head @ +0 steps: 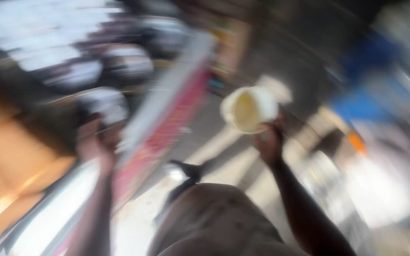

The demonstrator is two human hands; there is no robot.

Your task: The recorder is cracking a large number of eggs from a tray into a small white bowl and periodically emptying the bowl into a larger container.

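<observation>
your right hand (267, 142) grips a pale round cup (248, 109); your left hand (96, 142) is raised near a long white-and-red panel (164, 114), its grip lost in blur.

Heavily blurred view of what appears to be a market stall or small shop: stacked pale goods (48, 42), a slanting red-and-white counter edge (167, 114), paved floor (224, 156).

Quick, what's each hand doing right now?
Left hand: raised by a long white and pink board; grip too blurred to tell.
Right hand: closed on a pale round cup.
</observation>
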